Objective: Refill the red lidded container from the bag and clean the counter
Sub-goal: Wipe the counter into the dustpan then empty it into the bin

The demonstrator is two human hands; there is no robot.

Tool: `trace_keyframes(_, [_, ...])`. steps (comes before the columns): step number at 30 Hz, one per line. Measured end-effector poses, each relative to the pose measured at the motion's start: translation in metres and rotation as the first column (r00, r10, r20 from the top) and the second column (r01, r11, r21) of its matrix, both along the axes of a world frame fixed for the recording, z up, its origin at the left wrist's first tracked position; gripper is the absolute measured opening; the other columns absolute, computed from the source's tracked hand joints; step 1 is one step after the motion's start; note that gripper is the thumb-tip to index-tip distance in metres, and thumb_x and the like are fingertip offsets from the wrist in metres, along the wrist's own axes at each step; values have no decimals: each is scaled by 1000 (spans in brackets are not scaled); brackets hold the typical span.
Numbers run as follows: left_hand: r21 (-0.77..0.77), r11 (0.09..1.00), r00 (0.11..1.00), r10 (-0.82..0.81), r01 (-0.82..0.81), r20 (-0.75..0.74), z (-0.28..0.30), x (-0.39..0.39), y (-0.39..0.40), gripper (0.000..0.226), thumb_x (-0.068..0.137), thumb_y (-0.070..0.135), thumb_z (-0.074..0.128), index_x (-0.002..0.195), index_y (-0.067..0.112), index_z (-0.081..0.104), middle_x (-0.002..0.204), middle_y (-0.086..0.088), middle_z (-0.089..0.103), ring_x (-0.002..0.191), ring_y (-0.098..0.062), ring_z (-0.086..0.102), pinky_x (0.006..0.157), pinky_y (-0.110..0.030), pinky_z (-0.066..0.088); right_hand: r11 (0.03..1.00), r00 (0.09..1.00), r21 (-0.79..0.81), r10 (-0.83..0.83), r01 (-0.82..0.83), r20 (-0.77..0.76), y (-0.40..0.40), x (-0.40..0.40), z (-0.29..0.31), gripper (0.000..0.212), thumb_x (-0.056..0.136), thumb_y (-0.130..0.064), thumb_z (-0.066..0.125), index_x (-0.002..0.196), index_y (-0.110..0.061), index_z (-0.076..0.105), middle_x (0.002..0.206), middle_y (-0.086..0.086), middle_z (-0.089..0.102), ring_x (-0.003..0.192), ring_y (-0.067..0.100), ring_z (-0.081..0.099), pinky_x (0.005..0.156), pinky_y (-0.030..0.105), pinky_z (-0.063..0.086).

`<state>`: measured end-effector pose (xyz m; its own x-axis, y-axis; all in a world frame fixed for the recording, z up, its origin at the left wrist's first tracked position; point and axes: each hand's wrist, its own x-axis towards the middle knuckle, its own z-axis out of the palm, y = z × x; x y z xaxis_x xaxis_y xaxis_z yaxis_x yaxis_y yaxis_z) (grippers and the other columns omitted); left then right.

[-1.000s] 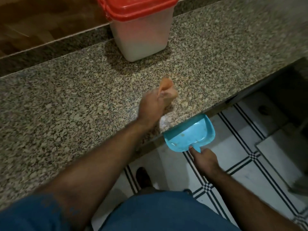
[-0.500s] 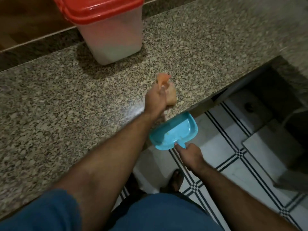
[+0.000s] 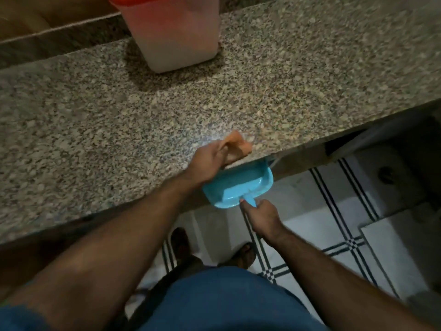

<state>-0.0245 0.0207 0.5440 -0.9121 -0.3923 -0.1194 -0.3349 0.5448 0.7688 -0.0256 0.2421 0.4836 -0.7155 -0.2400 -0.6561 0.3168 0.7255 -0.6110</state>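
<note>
A translucent container (image 3: 176,37) with a red lid stands at the back of the speckled granite counter (image 3: 95,130); its lid is cut off by the top of the view. My left hand (image 3: 210,158) grips an orange cloth (image 3: 236,146) at the counter's front edge. Just below that edge my right hand (image 3: 260,216) holds a blue dustpan (image 3: 241,185) by its handle, its mouth against the counter edge under the cloth. No bag is in view.
A raised ledge (image 3: 59,41) runs behind the counter. Below lies a white tiled floor (image 3: 310,211) with black stripes; my feet (image 3: 243,254) stand close to the counter. A dark recess (image 3: 381,149) opens under the counter at right.
My left hand has dragged the cloth toward me to the counter's front edge. The dustpan stays under the edge, pressed closer. The view has shifted, showing less of the lid.
</note>
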Motion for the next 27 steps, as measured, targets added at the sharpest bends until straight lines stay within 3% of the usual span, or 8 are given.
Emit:
trace_keyframes(6, [-298,801,854,491,-520,-170,13,89,-78,28,97,14,52,116,9,72,97,-13,75,86,-26,67,71,-34,45,964,964,-20,264,-265,-27,-20,23,-5,32,103,-48,61,94,-20,72,97,3,72,94,25,67,77,27,41])
trace_keyframes(10, [-540,763,897,442,-356,33,-18,96,-48,33,91,6,54,116,20,70,108,-8,70,99,-32,66,87,-47,56,953,951,13,304,-303,-58,-28,27,-7,41,104,-47,59,113,-10,75,110,11,76,100,30,69,78,28,42])
trace_keyframes(15, [-142,989,999,36,-36,0,-6,34,5,30,109,19,48,127,24,71,121,-6,73,107,-24,65,94,-43,56,955,953,53,296,-293,-64,-32,22,0,43,100,-51,60,94,-11,74,99,16,76,97,36,70,78,34,50])
trace_keyframes(17, [50,996,998,70,-70,-3,22,15,-1,27,111,25,47,119,19,72,107,-4,75,96,-25,72,84,-44,63,965,964,58,258,-254,-60,-30,19,4,45,99,-53,61,93,-11,74,97,15,76,95,36,70,79,36,52])
trace_keyframes(20, [-85,945,947,309,-317,-89,26,2,-24,22,107,20,48,103,16,68,97,-4,69,84,-28,69,66,-45,62,974,974,48,222,-220,-54,-26,20,8,43,99,-53,62,100,-12,75,94,8,75,95,33,72,79,35,54])
trace_keyframes(23, [-296,933,977,212,-204,-6,6,9,-4,22,106,16,48,94,12,66,90,1,62,79,-19,60,71,-40,58,983,982,37,181,-180,-50,-20,26,12,39,99,-50,63,104,-14,76,102,8,77,99,32,71,80,33,51])
trace_keyframes(25, [-270,960,994,94,-73,64,2,21,24,24,109,18,49,97,10,68,91,0,62,81,-18,58,81,-44,59,983,983,52,179,-176,-45,-16,29,16,38,98,-53,63,94,-16,73,95,7,75,95,32,71,75,32,48])
trace_keyframes(27, [-115,970,976,215,-216,-27,7,27,26,31,110,24,46,105,6,70,91,2,67,82,-16,63,84,-45,61,983,984,59,176,-174,-31,-9,33,21,38,98,-54,61,84,-19,67,83,1,70,88,31,71,70,31,46])
